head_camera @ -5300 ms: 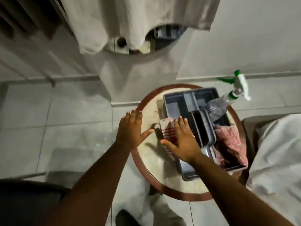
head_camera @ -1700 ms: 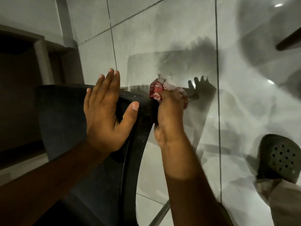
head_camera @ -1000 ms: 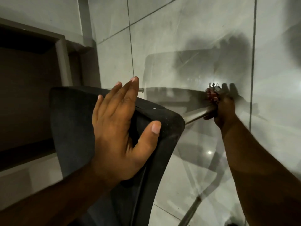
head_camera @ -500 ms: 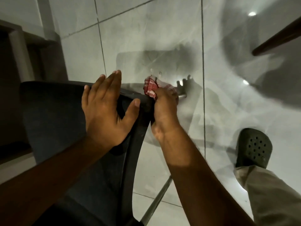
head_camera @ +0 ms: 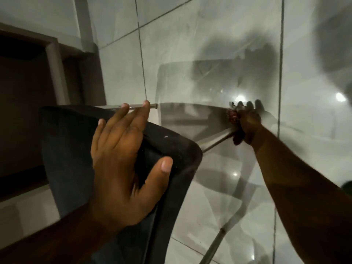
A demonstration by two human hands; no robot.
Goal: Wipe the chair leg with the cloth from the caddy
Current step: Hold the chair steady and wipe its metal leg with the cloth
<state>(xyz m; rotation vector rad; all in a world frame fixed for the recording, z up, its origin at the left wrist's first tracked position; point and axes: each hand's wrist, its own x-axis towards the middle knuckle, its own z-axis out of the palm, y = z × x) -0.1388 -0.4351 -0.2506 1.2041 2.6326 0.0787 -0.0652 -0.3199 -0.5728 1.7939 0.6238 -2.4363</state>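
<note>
A dark chair (head_camera: pixel 72 149) stands below me, seen from above. My left hand (head_camera: pixel 123 164) lies flat on its seat edge, fingers spread, thumb over the rim. A metal chair leg (head_camera: pixel 215 140) slants from under the seat toward the floor. My right hand (head_camera: pixel 247 124) is closed round the lower end of that leg, with the red checked cloth (head_camera: pixel 232 116) bunched between palm and metal. Only a small part of the cloth shows. The caddy is out of view.
Glossy grey floor tiles (head_camera: pixel 209 54) with dark shadows lie under the chair. A second metal leg (head_camera: pixel 137 106) pokes out behind my left fingers, and a third (head_camera: pixel 213 246) runs at the bottom. A dark wooden frame (head_camera: pixel 28 82) is at left.
My right hand has slid with the cloth from the top of the leg beside the seat down to its far lower end. My left hand stays on the seat.
</note>
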